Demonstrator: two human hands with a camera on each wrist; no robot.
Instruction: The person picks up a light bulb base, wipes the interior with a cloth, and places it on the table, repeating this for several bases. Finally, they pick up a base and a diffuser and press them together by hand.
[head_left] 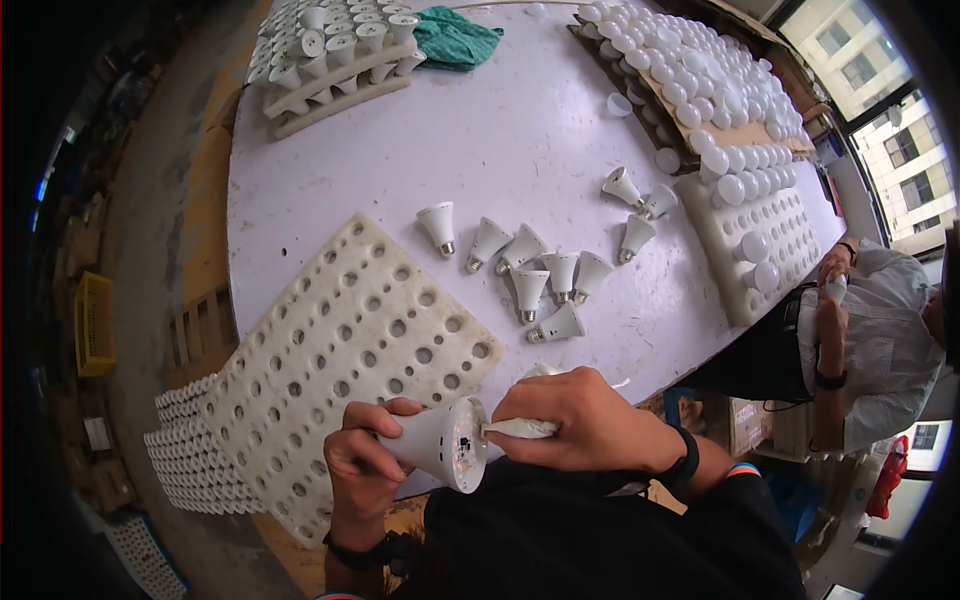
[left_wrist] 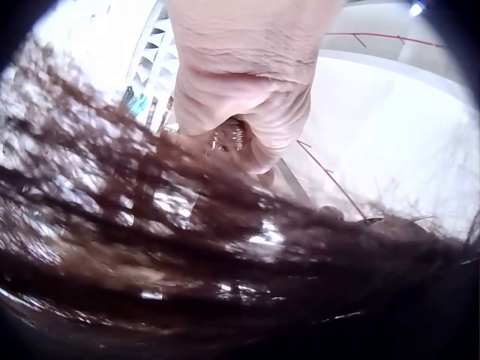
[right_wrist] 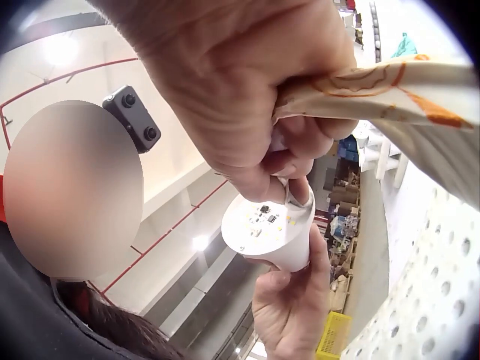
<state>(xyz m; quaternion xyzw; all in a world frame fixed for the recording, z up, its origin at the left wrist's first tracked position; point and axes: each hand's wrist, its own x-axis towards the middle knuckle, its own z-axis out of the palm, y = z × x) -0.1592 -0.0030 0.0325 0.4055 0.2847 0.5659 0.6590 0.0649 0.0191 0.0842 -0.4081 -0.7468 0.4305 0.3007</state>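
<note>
My left hand (head_left: 362,462) grips a white LED bulb housing (head_left: 425,447) from below, its open face with the circuit board (right_wrist: 264,225) turned toward my right hand. My right hand (head_left: 590,425) squeezes a soft white plastic bag (right_wrist: 420,94) with orange print, its narrow end (head_left: 525,428) pointing at the housing. In the right wrist view, the right fingertips are right at the rim of the housing, beside the board. The left wrist view shows the back of my left hand (left_wrist: 244,82), with dark hair hiding the lower part.
A white tray with holes (head_left: 340,350) lies ahead of my left hand. Several bulb housings (head_left: 530,290) lie loose on the table (head_left: 350,150). Stacked trays of housings (head_left: 340,60), a green cloth (head_left: 455,38) and domes (head_left: 690,70) stand farther back. Another person (head_left: 880,330) is at right.
</note>
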